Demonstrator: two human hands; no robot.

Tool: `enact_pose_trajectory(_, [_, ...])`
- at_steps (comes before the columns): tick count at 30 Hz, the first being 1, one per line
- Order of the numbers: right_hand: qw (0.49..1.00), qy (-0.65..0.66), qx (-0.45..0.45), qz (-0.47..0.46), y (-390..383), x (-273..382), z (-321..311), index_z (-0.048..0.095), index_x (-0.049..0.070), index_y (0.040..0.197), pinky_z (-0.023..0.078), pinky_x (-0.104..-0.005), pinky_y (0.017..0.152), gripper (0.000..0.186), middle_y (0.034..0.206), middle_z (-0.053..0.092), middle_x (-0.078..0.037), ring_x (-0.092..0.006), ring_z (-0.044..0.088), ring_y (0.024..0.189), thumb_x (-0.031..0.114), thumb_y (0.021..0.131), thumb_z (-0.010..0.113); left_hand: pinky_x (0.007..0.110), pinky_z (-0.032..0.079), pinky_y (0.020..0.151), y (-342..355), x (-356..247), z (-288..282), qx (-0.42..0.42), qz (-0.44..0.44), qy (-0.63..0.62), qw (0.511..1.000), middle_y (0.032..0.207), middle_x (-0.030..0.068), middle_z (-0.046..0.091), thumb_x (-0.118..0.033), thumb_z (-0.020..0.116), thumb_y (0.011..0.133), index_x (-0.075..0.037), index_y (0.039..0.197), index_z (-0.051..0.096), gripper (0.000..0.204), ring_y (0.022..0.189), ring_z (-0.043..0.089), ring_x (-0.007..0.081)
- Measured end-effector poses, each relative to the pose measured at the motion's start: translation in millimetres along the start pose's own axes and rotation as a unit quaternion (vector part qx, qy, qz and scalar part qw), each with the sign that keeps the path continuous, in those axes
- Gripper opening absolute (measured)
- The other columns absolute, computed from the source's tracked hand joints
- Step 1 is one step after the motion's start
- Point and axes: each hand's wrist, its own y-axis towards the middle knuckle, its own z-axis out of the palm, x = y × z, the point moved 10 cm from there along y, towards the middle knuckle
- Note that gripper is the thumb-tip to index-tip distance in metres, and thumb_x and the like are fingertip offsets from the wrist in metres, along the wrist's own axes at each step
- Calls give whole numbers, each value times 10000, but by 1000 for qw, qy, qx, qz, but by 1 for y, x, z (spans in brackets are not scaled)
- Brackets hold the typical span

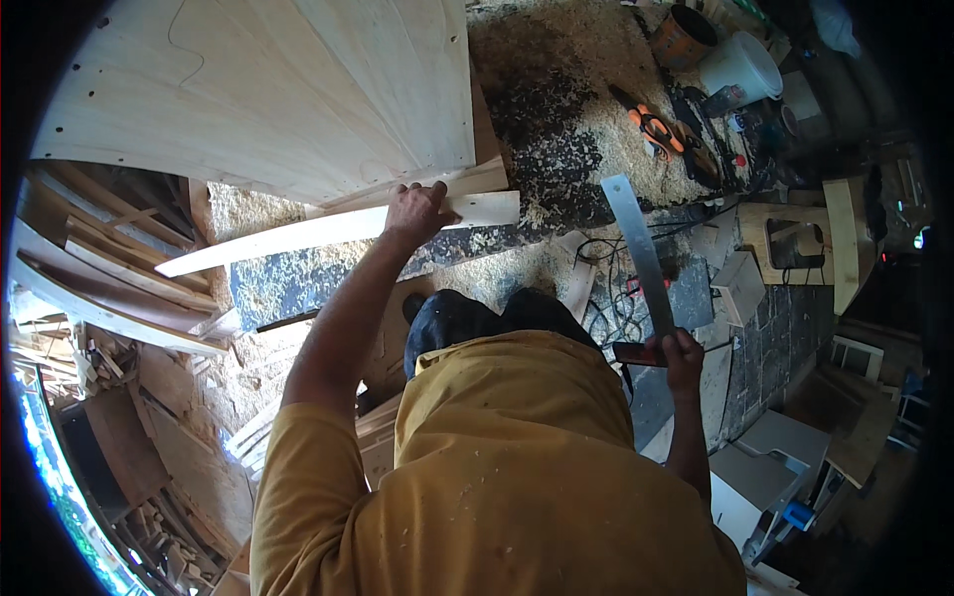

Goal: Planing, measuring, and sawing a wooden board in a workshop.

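Observation:
My left hand (416,212) is closed over the upper edge of a long, pale wooden strip (298,234), which tapers to a point at the left. The strip lies along the near edge of the sawdust-strewn bench (553,149), beside a large plywood panel (298,89) with dark screw holes and a pencil line. Off to the right, my right hand (680,360) grips a try square near the corner. Its steel blade (637,238) points away from me, with a hole near the far end, and its dark reddish stock (637,354) extends left from the hand.
Orange-handled snips (653,129) lie on the bench at the right, near a white bucket (740,70) and a rusty-brown pot (683,38). Black cables (618,298) tangle on the floor below. Curved wooden pieces (109,288) are stacked at the left.

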Motion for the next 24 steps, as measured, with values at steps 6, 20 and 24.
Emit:
enact_pose_trajectory(6, [984, 111, 131, -56, 24, 78, 6, 619, -46, 834, 494, -313, 691, 305, 739, 652, -105, -170, 627, 702, 234, 907, 522, 443, 484, 738, -38, -22, -38, 1, -5, -85, 996, 731, 132, 669, -611, 605, 800, -74, 857, 677, 545, 747, 661, 309])
enact_pose_trajectory(20, [877, 18, 480, 15, 50, 175, 179, 621, -32, 824, 468, -273, 663, 293, 693, 651, -99, -130, 601, 646, 232, 909, 528, 434, 518, 675, -174, -36, -69, -109, -185, -272, 938, 890, 124, 671, -498, 630, 819, -135, 1020, 654, 416, 801, 644, 348])
enact_pose_trajectory(24, [870, -46, 492, -7, 54, 183, 199, 624, -40, 854, 470, -273, 700, 289, 711, 658, -95, -133, 609, 676, 224, 909, 522, 421, 505, 763, -192, -39, -45, -75, -219, -328, 916, 953, 142, 673, -513, 677, 778, -122, 1029, 659, 465, 888, 633, 341])
